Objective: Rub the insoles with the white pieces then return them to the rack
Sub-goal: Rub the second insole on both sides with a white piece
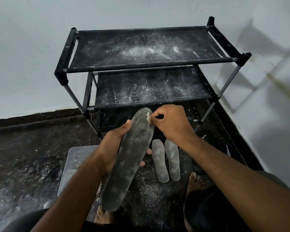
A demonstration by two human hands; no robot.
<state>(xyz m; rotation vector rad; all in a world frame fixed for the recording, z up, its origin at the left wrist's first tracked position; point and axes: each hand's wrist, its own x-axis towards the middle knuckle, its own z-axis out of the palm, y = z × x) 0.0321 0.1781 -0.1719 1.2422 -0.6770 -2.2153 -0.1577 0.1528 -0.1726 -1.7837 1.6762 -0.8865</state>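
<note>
A long dark insole [131, 161], dusted with white, is gripped around its middle by my left hand [114, 148] and tilts up toward the rack. My right hand [170, 122] pinches a small white piece [148, 116] and presses it against the insole's top edge. Two more grey insoles [159, 162] [172, 159] lie side by side on the dark floor below my right forearm. The black shoe rack [147, 64] stands against the wall just beyond my hands, with both visible fabric shelves bare and speckled with white powder.
A clear plastic box [74, 163] sits on the floor under my left forearm. White crumbs are scattered over the dark floor [23, 156]. My bare feet [193, 183] show near the bottom. Pale walls close in behind and to the right of the rack.
</note>
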